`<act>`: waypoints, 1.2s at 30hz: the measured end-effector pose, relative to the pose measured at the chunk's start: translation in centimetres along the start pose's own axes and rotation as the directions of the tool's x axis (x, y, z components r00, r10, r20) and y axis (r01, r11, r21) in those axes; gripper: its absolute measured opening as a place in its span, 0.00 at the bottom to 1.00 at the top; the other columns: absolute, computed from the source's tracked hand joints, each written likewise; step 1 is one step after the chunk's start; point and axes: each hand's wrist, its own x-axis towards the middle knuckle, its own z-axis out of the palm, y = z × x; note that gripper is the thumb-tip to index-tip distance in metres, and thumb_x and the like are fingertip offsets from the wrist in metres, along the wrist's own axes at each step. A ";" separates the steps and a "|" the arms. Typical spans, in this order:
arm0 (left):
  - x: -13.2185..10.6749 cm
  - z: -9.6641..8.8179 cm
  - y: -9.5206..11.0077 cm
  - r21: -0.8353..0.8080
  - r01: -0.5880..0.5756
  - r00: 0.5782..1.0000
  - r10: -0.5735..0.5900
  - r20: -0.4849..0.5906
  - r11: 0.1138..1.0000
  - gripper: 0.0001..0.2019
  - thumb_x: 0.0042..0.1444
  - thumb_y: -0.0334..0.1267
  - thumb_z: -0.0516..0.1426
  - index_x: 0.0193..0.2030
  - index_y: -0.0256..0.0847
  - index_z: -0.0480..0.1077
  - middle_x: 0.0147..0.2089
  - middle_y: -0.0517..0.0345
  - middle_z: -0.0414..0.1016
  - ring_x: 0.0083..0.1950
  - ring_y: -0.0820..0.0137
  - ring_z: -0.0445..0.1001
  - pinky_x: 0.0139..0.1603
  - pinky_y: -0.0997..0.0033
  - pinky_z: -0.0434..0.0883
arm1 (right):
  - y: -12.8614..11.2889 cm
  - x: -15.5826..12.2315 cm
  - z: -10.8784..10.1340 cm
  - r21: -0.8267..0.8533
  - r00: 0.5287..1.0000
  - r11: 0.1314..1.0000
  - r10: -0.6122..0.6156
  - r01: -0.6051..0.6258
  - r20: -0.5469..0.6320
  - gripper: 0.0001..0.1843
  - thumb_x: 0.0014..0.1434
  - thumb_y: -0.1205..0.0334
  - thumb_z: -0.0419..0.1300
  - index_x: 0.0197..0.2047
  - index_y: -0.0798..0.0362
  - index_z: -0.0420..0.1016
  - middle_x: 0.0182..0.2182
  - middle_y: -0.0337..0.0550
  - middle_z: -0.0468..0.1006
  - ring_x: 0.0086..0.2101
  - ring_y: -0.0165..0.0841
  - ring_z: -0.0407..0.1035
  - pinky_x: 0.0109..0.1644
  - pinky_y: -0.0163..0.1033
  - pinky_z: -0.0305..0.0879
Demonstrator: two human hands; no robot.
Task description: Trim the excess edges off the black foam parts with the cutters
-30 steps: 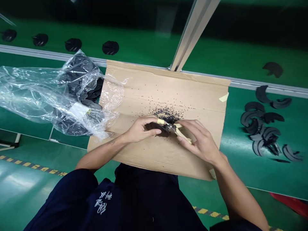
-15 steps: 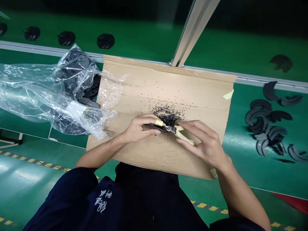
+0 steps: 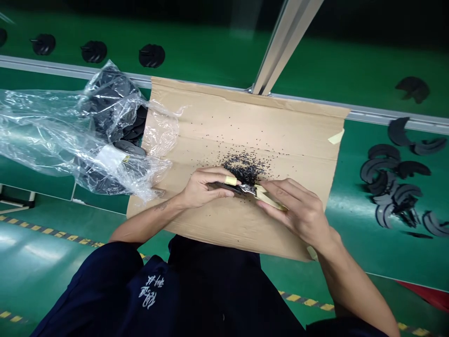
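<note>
My left hand (image 3: 203, 187) pinches a flat black plastic part (image 3: 224, 187) over a brown cardboard sheet (image 3: 245, 121); a yellow tape band wraps its index finger. My right hand (image 3: 298, 208) is closed on small cutters with cream handles (image 3: 268, 199), whose metal jaws (image 3: 248, 189) touch the edge of the black part. A pile of tiny black trimmings (image 3: 243, 167) lies on the cardboard just beyond both hands.
A crumpled clear plastic bag (image 3: 87, 135) holding black parts lies at the left. Several curved black pieces (image 3: 389, 180) are heaped on the green bench at the right. Black round parts (image 3: 151, 55) sit on the green belt behind a metal rail (image 3: 386, 119). A slanted aluminium post (image 3: 280, 44) rises at the back.
The hands stay together on the part and cutters, with slight shifts of the fingers. The view has tipped a little, so everything sits slightly higher and more to the right.
</note>
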 end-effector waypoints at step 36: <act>-0.5 0.1 -1.0 0.321 -0.211 0.977 0.189 0.100 0.923 0.24 0.62 0.21 0.55 0.60 0.46 0.74 0.52 0.51 0.79 0.53 0.69 0.79 0.52 0.66 0.79 | -2.2 0.8 0.1 -0.057 0.993 0.997 -0.058 0.052 -0.103 0.21 0.65 0.59 0.64 0.60 0.49 0.72 0.48 0.51 0.80 0.47 0.43 0.76 0.47 0.49 0.73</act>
